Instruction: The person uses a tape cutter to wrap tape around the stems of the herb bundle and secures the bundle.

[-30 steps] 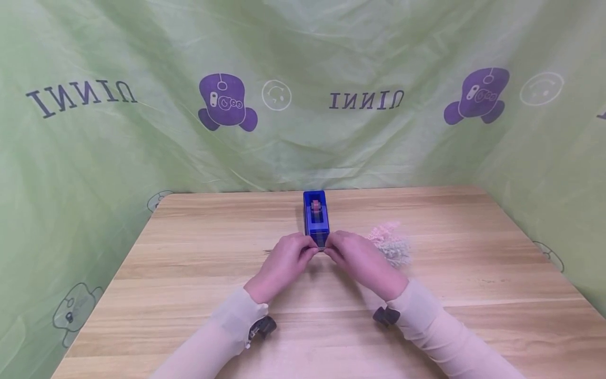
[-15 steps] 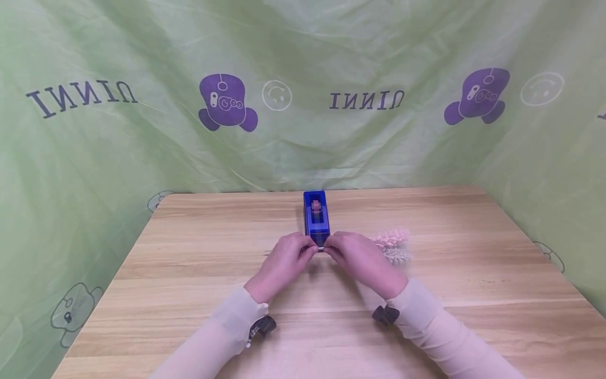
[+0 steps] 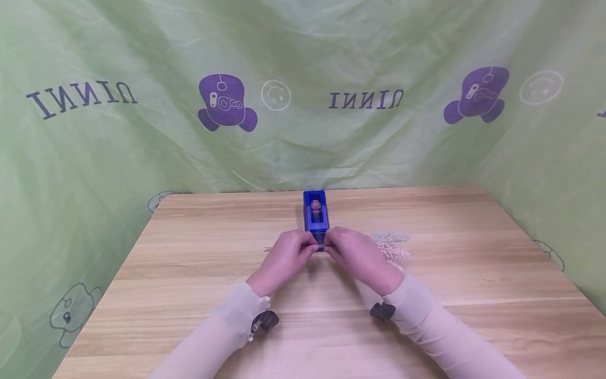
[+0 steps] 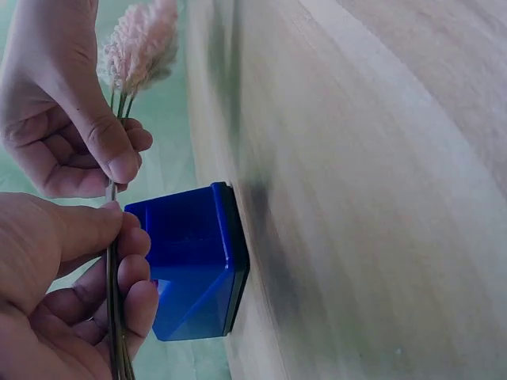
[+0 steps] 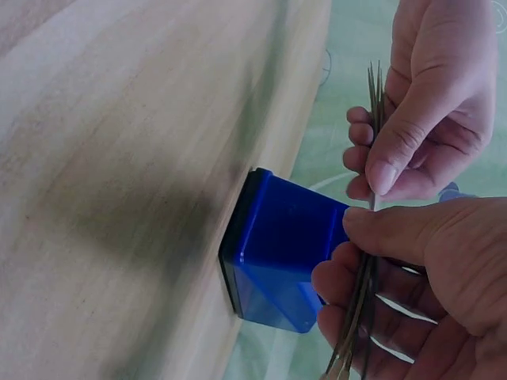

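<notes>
Flower stems (image 4: 116,324) held two-handed above the wooden table (image 3: 199,295).
Broad tabletop from left edge (image 3: 124,264) to left hand (image 3: 286,258), grasping stems; blue tape dispenser (image 3: 317,226) just beyond; right hand (image 3: 362,258), likewise grasping; flower heads (image 3: 395,251) beside it; broad tabletop to right edge (image 3: 549,264).

The tape dispenser (image 3: 318,226) is glossy deep blue, with a black base (image 4: 238,265) and a pinkish-red hub (image 3: 315,204) toward its far end. The flower heads (image 3: 392,251) to the right come in two colours — soft pink and pale grey — on dark olive-brown stems (image 4: 119,340). The tabletop (image 3: 440,226) is light tan wood with browner grain streaks running left to right. The far curtain (image 3: 303,145) is pale green, printed with purple figures (image 3: 222,100), purple lettering (image 3: 365,100) and white-lined smiley faces (image 3: 276,95); the near-left figure is dark outline only. Both sleeves (image 3: 203,337) are plain cream, the wrist cameras (image 3: 268,320) black.
</notes>
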